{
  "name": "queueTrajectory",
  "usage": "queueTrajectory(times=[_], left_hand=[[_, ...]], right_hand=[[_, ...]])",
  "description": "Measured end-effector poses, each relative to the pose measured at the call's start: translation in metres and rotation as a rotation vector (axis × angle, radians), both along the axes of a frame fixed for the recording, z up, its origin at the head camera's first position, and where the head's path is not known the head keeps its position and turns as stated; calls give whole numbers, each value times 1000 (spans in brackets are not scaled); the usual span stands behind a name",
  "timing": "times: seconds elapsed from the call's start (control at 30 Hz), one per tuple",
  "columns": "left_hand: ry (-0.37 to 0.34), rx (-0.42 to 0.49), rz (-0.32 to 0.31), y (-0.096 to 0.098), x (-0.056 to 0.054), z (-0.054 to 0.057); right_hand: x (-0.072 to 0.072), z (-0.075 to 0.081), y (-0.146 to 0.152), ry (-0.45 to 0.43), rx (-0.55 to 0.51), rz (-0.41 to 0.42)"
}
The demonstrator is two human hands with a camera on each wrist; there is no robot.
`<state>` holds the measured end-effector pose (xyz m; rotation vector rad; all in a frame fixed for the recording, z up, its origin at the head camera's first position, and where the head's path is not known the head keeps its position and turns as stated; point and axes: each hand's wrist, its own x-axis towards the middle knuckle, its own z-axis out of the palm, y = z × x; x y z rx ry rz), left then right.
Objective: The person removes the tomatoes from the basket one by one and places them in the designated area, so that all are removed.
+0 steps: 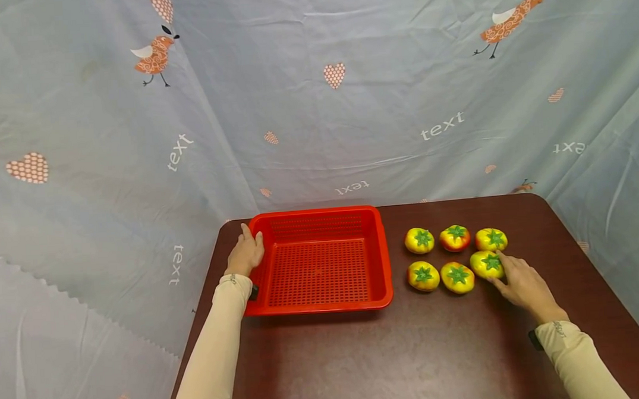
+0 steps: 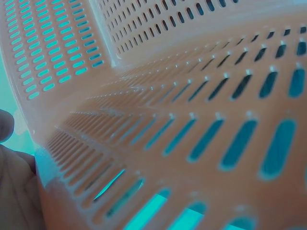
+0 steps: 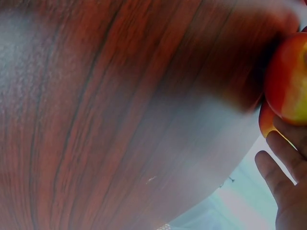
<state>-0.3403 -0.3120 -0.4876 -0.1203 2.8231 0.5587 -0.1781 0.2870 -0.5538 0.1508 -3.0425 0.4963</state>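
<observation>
A red plastic basket with slotted walls and floor sits on the left part of the table. My left hand is at its left rim, thumb toward the inside and fingers on the outer side. In the left wrist view part of that hand shows beside the basket wall. On the right, my right hand holds a yellow-red fruit with a green star-shaped cap, thumb and fingers at its right side. The right wrist view shows its fingers against a red-yellow fruit.
Several similar fruits stand in two rows between basket and right hand, among them a redder one and a yellow one. The dark brown table meets a grey-blue printed curtain at its back and sides.
</observation>
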Motion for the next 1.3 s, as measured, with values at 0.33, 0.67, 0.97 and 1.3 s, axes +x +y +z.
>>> queueTrajectory(times=[0.33, 0.67, 0.97, 1.3], left_hand=[[-2, -1, 1, 0, 1, 2], [-9, 3, -4, 1, 1, 3], [-16, 5, -2, 0, 1, 3], [-20, 11, 1, 1, 1, 5]], right_hand=[[2, 3, 2, -34, -1, 10], [2, 3, 3, -44, -1, 17], [4, 2, 4, -70, -12, 14], [7, 1, 6, -54, -19, 20]])
